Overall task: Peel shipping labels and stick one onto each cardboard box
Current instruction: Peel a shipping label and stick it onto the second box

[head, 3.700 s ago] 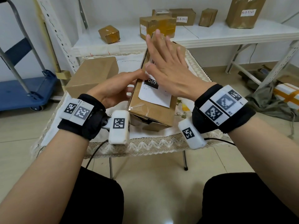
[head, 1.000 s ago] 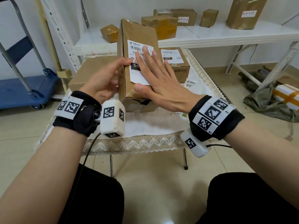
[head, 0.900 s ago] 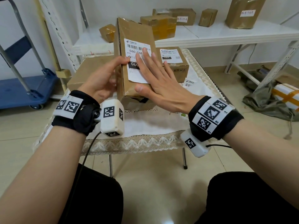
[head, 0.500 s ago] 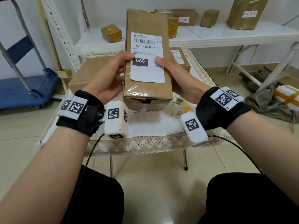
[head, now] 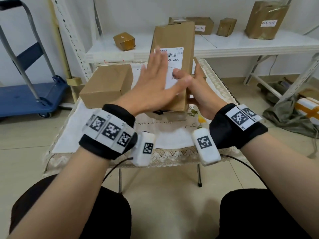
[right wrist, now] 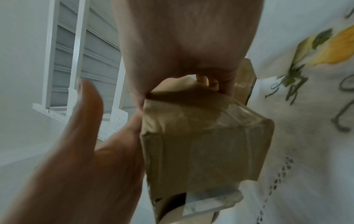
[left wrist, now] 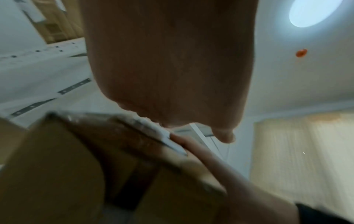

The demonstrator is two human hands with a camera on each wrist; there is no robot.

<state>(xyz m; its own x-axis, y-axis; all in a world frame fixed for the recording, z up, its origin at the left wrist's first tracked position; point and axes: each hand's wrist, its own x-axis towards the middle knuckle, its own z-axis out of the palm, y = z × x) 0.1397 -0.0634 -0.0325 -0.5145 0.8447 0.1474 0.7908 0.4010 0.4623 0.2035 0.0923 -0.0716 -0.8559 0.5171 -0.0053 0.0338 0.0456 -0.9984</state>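
A tall brown cardboard box (head: 173,37) stands tilted up over the small table, with a white shipping label (head: 176,63) on the face turned to me. My left hand (head: 155,78) lies flat across the label, fingers straight and spread, blurred by motion. My right hand (head: 198,88) grips the box's right edge, thumb on the front and fingers behind. In the right wrist view the box's taped end (right wrist: 201,144) fills the middle, with the left hand (right wrist: 76,151) beside it. The left wrist view shows my palm above the box (left wrist: 76,166).
A second plain brown box (head: 107,85) sits on the white-clothed table (head: 172,140) at the left. Behind it, a white shelf (head: 241,44) carries several boxes. There is a blue cart (head: 25,97) on the left and a green bag (head: 284,114) on the floor at the right.
My left hand has let go of the box's left side and now lies flat on the label. The right hand keeps its hold, and the box has shifted slightly right.
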